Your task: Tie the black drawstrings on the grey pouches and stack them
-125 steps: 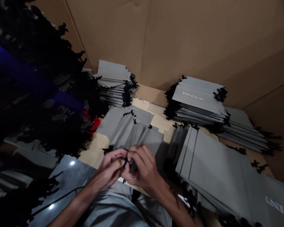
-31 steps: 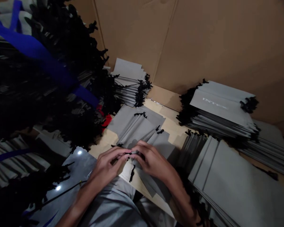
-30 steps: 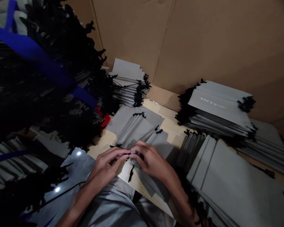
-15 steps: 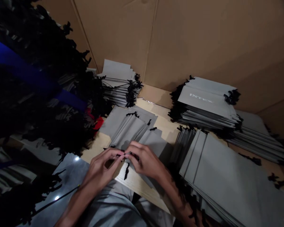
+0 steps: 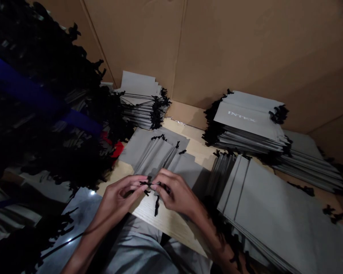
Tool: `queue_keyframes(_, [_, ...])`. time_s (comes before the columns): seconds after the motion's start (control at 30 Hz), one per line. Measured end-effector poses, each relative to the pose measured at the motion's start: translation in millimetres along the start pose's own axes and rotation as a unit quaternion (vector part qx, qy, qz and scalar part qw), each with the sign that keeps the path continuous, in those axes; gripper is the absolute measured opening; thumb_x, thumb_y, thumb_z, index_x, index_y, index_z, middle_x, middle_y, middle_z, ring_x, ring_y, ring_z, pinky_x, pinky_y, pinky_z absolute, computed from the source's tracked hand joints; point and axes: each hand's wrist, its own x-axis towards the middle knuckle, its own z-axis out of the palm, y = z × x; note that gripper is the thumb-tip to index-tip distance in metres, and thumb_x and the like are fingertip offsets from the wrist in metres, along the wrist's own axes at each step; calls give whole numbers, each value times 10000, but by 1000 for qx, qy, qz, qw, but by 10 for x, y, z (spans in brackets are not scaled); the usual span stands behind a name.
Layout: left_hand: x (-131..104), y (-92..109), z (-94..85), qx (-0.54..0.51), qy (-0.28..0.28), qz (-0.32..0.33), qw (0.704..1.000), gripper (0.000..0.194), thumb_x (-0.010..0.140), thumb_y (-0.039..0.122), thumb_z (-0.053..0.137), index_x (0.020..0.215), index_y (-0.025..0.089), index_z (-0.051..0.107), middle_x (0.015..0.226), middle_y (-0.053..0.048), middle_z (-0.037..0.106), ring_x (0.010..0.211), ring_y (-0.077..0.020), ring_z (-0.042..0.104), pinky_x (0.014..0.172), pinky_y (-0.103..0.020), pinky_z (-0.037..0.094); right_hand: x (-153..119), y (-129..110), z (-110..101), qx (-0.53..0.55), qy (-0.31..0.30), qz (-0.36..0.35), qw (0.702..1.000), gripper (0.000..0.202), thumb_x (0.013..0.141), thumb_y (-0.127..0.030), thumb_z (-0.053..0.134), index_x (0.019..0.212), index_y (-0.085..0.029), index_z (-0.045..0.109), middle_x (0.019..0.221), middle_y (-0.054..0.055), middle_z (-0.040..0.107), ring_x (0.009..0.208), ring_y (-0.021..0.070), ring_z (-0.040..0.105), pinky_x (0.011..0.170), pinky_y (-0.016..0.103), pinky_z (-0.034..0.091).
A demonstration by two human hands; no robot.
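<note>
My left hand (image 5: 121, 194) pinches a black drawstring cord (image 5: 146, 184) between thumb and fingers. Close beside it, my right hand (image 5: 175, 190) is also closed on the cord; its fingers partly hide what else may be in the grip. A knotted cord end (image 5: 156, 206) hangs below the right fingertips, over the pale wooden table (image 5: 145, 211). Just beyond both hands lie grey drawstring bags (image 5: 153, 154), fanned out and overlapping, with black knotted cords at their edges.
Stacked grey bags (image 5: 140, 87) stand at the back left, and a pile printed INTEX (image 5: 248, 114) at the back right. Larger grey bags (image 5: 274, 205) lie at my right. On the left rises a big heap of black cords (image 5: 45, 91) with a blue strap (image 5: 25, 87). Cardboard (image 5: 234, 49) walls the back.
My left fingers have drawn slightly away to the left from my right ones, so more of the black cord shows between them. My right hand has barely moved.
</note>
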Motion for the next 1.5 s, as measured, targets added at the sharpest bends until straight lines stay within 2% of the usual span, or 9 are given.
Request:
queue_keyframes(0.23, [-3,47,-24,-51,28,-47,997,184,752,347,940,838,210,853,707,-16,826,671,-183,787,636,-221,627,-6,-1,7,7,13,-14,1000,112,1067,-220,592,1010,-238,687,961,34,668,862,179,659,765,290,507])
queue_keyframes(0.37, [-7,79,-67,-57,6,-49,997,186,785,357,930,782,204,824,724,-17,815,695,-176,770,655,-223,605,4,-16,5,11,18,-15,1000,116,1063,-211,604,989,-236,690,944,30,665,855,177,656,762,285,509])
queue_keyframes(0.5, [-24,-17,-96,-95,3,-59,994,204,832,364,917,782,208,795,747,-6,807,733,-167,775,729,-226,612,26,-34,15,12,21,-17,1000,113,1058,-202,616,977,-232,688,924,23,660,835,173,648,749,282,504])
queue_keyframes(0.73, [-31,-3,0,-157,47,-77,983,361,788,491,964,789,199,751,766,-4,789,725,-182,793,710,-242,626,41,-48,28,13,23,-4,1000,99,1056,-216,629,975,-226,684,939,15,648,751,146,611,679,259,477])
queue_keyframes(0.83, [-32,66,36,-127,43,-66,989,350,807,497,955,880,214,762,791,-2,811,753,-184,816,737,-235,642,40,-45,29,17,34,-3,999,91,1048,-221,631,983,-226,694,939,17,652,751,148,612,683,258,484])
queue_keyframes(1.0, [-50,65,55,-96,-6,-30,995,391,843,422,936,1163,234,813,1011,-41,878,853,-188,845,796,-227,673,21,-49,36,19,41,-12,999,83,1045,-219,633,1035,-219,716,984,30,668,743,138,618,686,256,501])
queue_keyframes(1.13, [-35,30,67,-85,-26,-30,996,321,844,385,934,1102,209,860,1004,-65,894,873,-194,852,800,-214,676,5,-40,47,21,47,-25,998,92,1050,-218,641,1063,-222,732,1008,36,685,763,137,626,712,258,512])
queue_keyframes(1.27, [-17,14,4,-83,-3,-22,996,342,838,385,936,1125,216,855,885,-37,879,798,-179,840,758,-203,670,-5,-14,49,24,56,-22,998,75,1028,-200,666,1058,-217,732,983,27,675,754,129,619,682,242,493])
queue_keyframes(1.5, [-42,33,-75,-5,19,16,1000,153,841,354,906,929,235,867,830,-24,858,745,-186,822,690,-201,647,-15,-45,55,24,59,-6,998,155,988,-219,734,1136,-234,776,1040,31,718,711,115,624,675,249,519])
